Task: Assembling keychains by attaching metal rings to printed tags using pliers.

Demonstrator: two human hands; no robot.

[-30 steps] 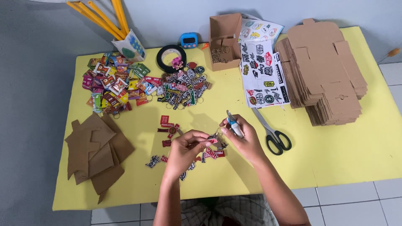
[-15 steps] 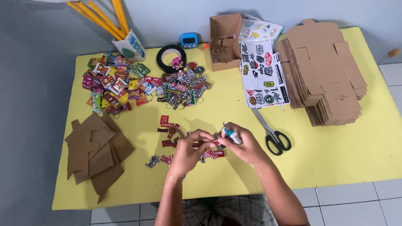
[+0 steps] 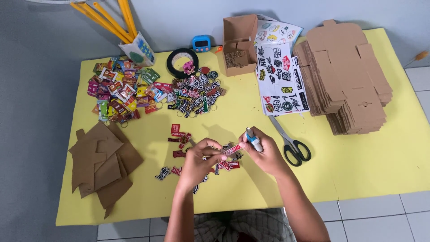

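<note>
Yellow table [image 3: 358, 170]; black-handled scissors [image 3: 291, 145]; seemingly blue-white tool [image 3: 254, 139].

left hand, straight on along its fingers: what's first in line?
The left hand points right, at the red tag it pinches; just beyond is the right hand with a small white-and-blue tool. Depth unclear.

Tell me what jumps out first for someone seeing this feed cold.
The two hands meet at the front middle of the yellow table: the left hand pinches a red keychain tag, and the right hand holds a small blue and white tool against it. A tall stack of flat cardboard boxes fills the far right, and a bright heap of keychains the far left.
</note>
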